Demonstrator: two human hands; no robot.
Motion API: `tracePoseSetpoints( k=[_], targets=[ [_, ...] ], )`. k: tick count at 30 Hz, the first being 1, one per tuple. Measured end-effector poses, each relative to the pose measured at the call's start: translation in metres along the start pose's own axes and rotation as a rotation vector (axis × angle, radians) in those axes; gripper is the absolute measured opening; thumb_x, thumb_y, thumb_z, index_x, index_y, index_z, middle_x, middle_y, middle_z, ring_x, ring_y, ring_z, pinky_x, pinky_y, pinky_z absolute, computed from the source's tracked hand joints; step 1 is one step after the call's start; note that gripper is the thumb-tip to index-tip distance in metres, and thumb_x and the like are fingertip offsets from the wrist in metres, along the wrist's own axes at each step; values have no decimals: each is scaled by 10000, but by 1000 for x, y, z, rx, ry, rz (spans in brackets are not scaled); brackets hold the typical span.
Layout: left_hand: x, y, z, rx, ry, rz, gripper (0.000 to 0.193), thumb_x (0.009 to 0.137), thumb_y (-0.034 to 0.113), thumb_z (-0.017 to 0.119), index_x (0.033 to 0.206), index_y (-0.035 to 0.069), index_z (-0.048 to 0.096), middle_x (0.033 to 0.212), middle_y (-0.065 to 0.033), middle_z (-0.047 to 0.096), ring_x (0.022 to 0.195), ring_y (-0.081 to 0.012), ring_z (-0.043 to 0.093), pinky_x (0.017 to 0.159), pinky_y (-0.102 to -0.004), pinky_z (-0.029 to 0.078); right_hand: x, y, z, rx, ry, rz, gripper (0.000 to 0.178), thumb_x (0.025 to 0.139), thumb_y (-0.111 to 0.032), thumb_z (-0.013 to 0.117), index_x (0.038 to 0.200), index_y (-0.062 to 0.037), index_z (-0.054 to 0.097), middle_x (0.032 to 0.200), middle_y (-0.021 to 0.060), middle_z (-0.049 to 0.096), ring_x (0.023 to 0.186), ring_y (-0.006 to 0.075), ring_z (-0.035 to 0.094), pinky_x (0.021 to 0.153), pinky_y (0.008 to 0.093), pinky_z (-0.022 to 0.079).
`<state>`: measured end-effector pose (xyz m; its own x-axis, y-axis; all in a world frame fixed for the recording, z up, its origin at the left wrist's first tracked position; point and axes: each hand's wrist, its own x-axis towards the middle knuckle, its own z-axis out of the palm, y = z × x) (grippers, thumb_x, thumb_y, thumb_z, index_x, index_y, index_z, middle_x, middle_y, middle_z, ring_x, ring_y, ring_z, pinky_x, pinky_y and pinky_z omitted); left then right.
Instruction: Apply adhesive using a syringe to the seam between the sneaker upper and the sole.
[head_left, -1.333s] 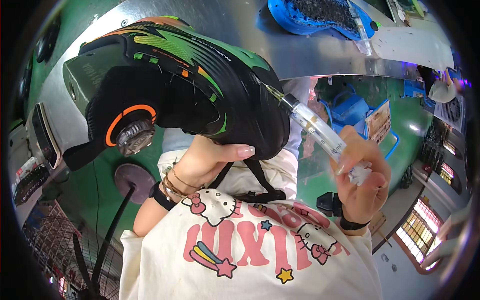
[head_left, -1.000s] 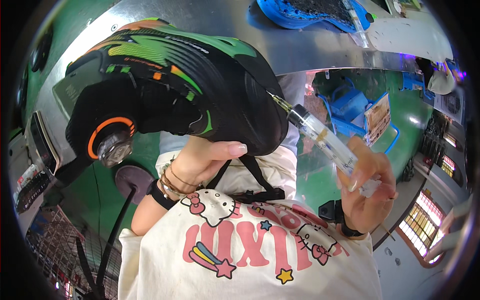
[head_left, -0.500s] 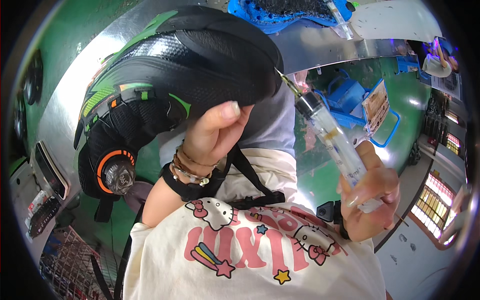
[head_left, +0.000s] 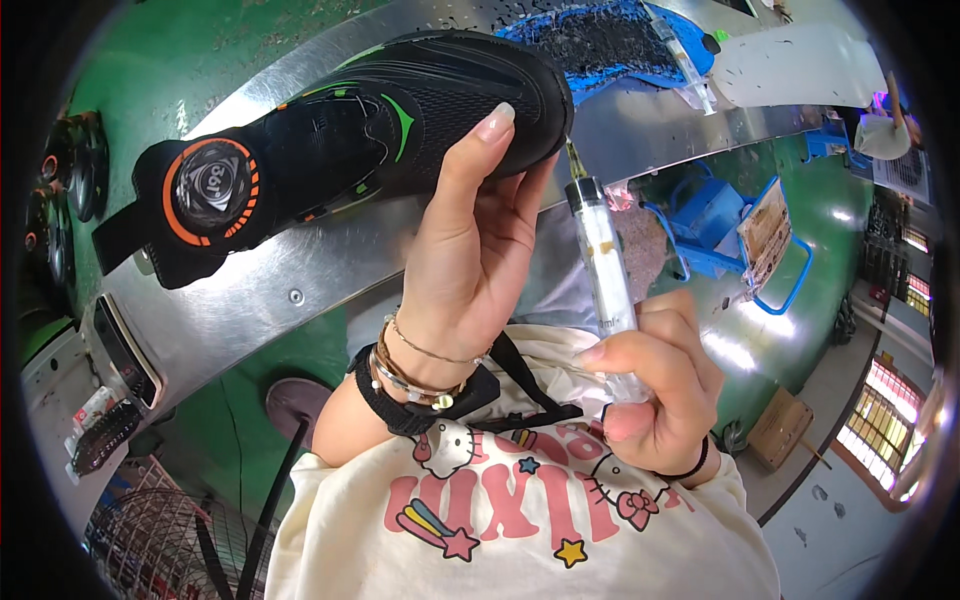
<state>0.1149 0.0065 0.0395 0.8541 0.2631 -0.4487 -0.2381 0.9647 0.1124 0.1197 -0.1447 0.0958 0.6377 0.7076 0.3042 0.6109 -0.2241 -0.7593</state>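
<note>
My left hand (head_left: pixel 460 245) grips a black sneaker (head_left: pixel 325 135) by its toe end, thumb on the upper and fingers curled under the sole edge. The sneaker has green accents and a round dial ringed in orange, which points to the left. In my right hand (head_left: pixel 665 375) is a clear plastic syringe (head_left: pixel 605 265) with a black collar and thin needle, held upright. Its needle tip reaches the edge of the sneaker's toe; whether it touches, I cannot tell. Brownish residue shows inside the barrel.
Beyond the sneaker runs a metal bench (head_left: pixel 270 290). On it are a blue tray (head_left: pixel 700 40) crusted with black, a second syringe (head_left: pixel 682 60) and a white plastic container (head_left: pixel 800 65). Blue chairs (head_left: pixel 710 205) stand at right. A phone (head_left: pixel 125 345) and wire basket (head_left: pixel 160 535) are at left.
The sneaker has turned so its opening and dial face up, and moved away from my body. My right hand has brought the syringe left, more upright, with its needle at the toe edge.
</note>
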Motion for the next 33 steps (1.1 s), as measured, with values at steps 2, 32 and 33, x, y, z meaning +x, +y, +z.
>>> tracePoseSetpoints(
  k=[2, 32, 33],
  targets=[
    [1, -1, -1, 20, 14, -7, 176, 793, 100, 616, 961, 53, 588, 991, -35, 601, 946, -116, 561, 917, -266, 430, -5, 0, 0, 26, 23, 18, 448, 770, -471, 538, 828, -37, 636, 645, 33, 487, 601, 184, 428, 540, 282, 348],
    [-64, 17, -70, 155, -106, -291, 310, 733, -34, 611, 1038, -13, 562, 992, -80, 600, 915, -174, 578, 842, -292, 460, 64, 38, 13, 338, 66, -93, 530, 883, -460, 397, 1138, 4, 373, 825, 105, 510, 796, 200, 533, 718, 313, 414],
    [-63, 18, -67, 139, -106, -293, 287, 741, -21, 606, 1025, -17, 568, 995, -83, 600, 920, -177, 578, 849, -294, 459, 60, 39, 11, 447, 104, -31, 516, 890, -430, 410, 1162, 5, 348, 833, 104, 490, 841, 213, 522, 758, 331, 413]
  ],
)
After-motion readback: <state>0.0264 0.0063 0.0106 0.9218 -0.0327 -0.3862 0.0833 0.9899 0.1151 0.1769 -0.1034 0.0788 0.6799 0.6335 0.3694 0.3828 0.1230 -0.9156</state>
